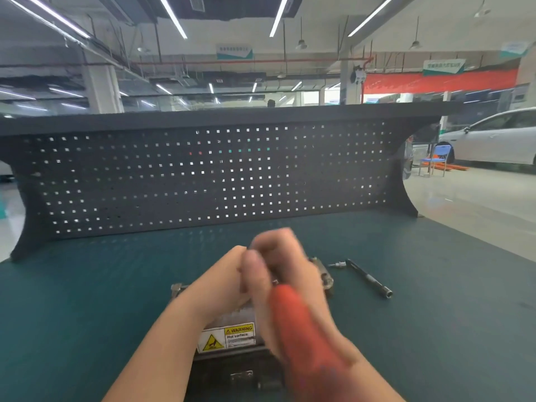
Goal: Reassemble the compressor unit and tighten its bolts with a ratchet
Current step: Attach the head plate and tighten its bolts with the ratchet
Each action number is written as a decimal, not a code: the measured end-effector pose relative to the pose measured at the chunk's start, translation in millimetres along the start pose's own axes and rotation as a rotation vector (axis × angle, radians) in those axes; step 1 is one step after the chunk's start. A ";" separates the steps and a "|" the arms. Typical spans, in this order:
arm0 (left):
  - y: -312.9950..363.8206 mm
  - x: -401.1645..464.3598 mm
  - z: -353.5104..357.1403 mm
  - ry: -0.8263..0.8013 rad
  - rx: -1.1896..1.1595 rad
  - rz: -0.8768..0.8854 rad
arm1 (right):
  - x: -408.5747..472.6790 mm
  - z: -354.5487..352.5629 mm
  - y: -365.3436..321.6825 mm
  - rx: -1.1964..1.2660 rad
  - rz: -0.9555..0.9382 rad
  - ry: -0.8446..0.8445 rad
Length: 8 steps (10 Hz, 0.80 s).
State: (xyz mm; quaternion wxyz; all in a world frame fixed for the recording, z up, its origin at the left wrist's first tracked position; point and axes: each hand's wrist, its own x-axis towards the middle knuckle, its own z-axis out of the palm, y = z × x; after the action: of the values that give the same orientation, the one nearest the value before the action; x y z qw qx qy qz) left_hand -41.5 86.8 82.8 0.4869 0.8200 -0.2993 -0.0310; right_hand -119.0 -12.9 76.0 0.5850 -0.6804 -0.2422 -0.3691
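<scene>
Centrally, both hands (blurred) grip: right (278, 256) the red-handled ratchet (295, 320), left (229, 282) the compressor (229, 338).

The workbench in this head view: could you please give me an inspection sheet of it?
Surface: green bench mat, dark pegboard behind.
Job's things: compressor unit with hot-surface warning label, under both hands; red-handled ratchet, motion-blurred.
Clutter: black extension bar and small bit lying right of the unit.
Hands: left hand curled at the unit's top; right hand grips the ratchet.
Cables: nothing seen.
Surroundings: workshop hall, white car, blue chair.
</scene>
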 end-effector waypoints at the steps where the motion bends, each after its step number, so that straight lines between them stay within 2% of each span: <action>1: 13.0 -3.9 -0.7 -0.034 -0.071 0.046 | 17.9 -17.7 3.0 0.392 0.062 0.142; 2: 8.3 -6.8 -2.5 -0.121 -0.119 0.054 | 38.9 -41.5 11.8 0.863 0.256 0.175; 3: 1.2 -8.5 -7.5 -0.203 -0.072 0.057 | 51.1 -43.3 22.5 1.136 0.379 0.280; 4: 0.4 -6.3 -8.3 -0.229 -0.039 0.043 | 53.6 -46.8 31.3 1.277 0.389 0.373; 8: -9.3 1.2 -4.9 -0.163 0.024 0.072 | 53.0 -47.5 36.9 1.347 0.382 0.382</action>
State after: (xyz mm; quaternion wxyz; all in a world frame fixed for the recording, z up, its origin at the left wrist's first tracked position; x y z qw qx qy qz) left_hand -34.5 93.2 78.0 0.4517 0.8093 -0.3676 -0.0767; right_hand -69.0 -72.0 96.9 0.9635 -0.1263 -0.1875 -0.1435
